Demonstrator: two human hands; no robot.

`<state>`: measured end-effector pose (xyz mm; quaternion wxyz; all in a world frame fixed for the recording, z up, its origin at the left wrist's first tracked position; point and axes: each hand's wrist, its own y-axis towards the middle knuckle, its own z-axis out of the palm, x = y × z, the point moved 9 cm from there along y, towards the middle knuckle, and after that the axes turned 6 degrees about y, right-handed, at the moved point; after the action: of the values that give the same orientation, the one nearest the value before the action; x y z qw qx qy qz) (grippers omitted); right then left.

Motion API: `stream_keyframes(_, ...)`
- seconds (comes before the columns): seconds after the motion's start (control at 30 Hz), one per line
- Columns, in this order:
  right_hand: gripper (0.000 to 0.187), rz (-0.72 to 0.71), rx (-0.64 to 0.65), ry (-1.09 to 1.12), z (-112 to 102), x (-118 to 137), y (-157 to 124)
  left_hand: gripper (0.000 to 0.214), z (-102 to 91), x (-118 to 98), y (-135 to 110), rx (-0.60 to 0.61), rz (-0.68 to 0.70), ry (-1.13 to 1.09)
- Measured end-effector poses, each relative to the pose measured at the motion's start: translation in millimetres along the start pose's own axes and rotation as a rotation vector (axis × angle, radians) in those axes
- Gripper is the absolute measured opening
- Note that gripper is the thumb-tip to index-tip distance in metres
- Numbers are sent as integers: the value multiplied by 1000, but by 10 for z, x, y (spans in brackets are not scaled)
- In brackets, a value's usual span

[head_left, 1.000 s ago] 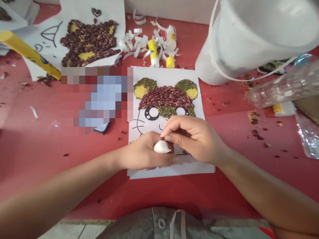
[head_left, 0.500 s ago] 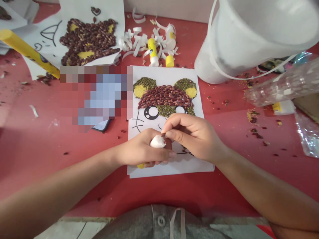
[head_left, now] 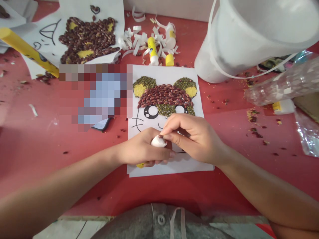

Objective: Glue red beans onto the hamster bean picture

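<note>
My left hand (head_left: pixel 142 147) is closed around a glue stick (head_left: pixel 158 142), with its white tip showing above my fingers and a bit of yellow body below them. My right hand (head_left: pixel 191 137) pinches a small dark red bean (head_left: pixel 161 136), which looks pressed to the white tip. Both hands are over the lower part of a white paper sheet (head_left: pixel 164 71). Its printed cartoon animal has a bean collage (head_left: pixel 164 95) of red beans and green grains on the head and ears. My hands hide the picture's lower part.
A second bean collage (head_left: pixel 87 39) lies at the back left, beside a yellow tube (head_left: pixel 25 48). Paper curls (head_left: pixel 134 41) and a glue stick (head_left: pixel 153 51) lie behind the sheet. A white bucket (head_left: pixel 239 39) and plastic bottle (head_left: pixel 281 86) stand right on the red table (head_left: pixel 45 166), with scattered grains.
The white glue tip has risen slightly since the oldest frame. The yellow end of the stick now shows below my left hand, and my right fingertips sit closer on the tip.
</note>
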<state>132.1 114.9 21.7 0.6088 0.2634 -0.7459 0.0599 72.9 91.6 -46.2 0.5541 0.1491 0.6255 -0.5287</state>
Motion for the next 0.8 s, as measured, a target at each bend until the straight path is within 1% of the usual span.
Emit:
stream_keyframes(0.3,11,-64,67,25,23,45,4,22,16,23,3,30,-27,-11)
stream_keyframes(0.43,10,-18,106,99,22,17,28,24,21,37,-4,50,-29,-19)
stream_keyframes(0.53,9,32,141,149,33,-10,31,23,7,36,-5,39,-22,-75)
stream_keyframes(0.63,7,104,133,299,30,-83,21,22,1,29,-10,39,-17,-104)
stream_keyframes(0.73,7,207,62,561,4,-226,8,22,12,5,-27,56,-8,-61)
stream_keyframes(0.8,11,268,5,694,-14,-324,-2,22,16,-4,-38,62,-12,-42)
